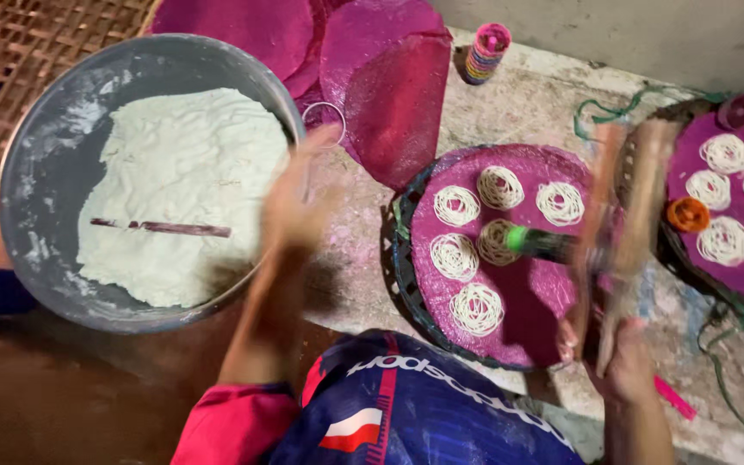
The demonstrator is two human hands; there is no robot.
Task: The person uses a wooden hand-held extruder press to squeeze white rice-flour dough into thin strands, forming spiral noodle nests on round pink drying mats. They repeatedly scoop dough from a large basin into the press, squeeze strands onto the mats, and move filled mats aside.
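Pressing of noodle dough into coils, part done. Item one: wooden press (622, 215), held by the right hand (626, 366) at its handles, fingers closed about them, the tool blurred with motion above the near round tray (406, 258); a green-tipped dark cylinder (544, 244) projects from it over the tray. Item two: left hand (299, 194), blurred, held near the rim of the large metal basin (36, 181); whether it is spread or curled cannot be told, and nothing is seen in it. Item three: basin contents, a broad mass of white dough (182, 172) with a thin dark stick (161, 227) lying across it, so ample stock appears to remain. Item four: near tray, lined in magenta, bearing six white noodle coils (475, 308) towards its far and left parts, its near right part bare; judged about half filled. Item five: second tray (738, 198) to the right, magenta-lined, carrying several coils and an orange disc (688, 214), seemingly nearer full. Item six: spare magenta mats (381, 77) stacked beyond the basin. Item seven: a stack of coloured rings (486, 53) by the wall.
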